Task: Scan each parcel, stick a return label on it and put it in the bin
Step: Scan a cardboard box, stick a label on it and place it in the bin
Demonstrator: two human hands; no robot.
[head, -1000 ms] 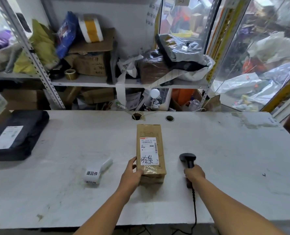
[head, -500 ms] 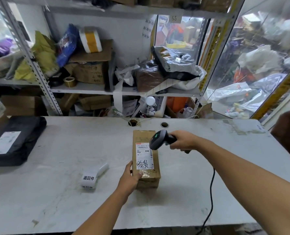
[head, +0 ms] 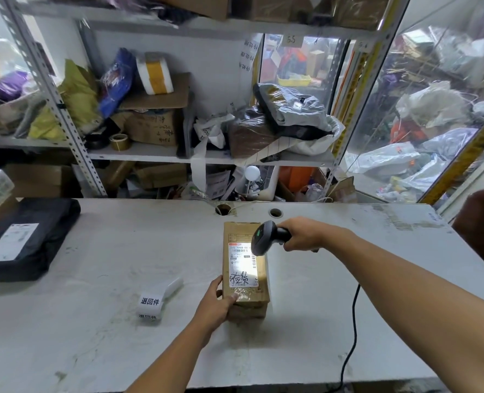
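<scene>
The box (head: pixel 245 268) lies on the tabletop (head: pixel 99 251), long axis running away from the person. The left hand (head: pixel 216 303) grips its near corner; the right hand (head: pixel 301 234) clamps the scanner (head: pixel 263 238) over the label (head: pixel 243 265). The sticker roll (head: pixel 153 303) lies left of the box, nearer the left hand.

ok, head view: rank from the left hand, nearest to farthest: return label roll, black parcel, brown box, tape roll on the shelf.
From the left hand:
1. brown box: gripped at its near left corner.
2. return label roll: on the table to its left.
3. black parcel: far left of the table.
4. tape roll: up on the shelf behind.
</scene>
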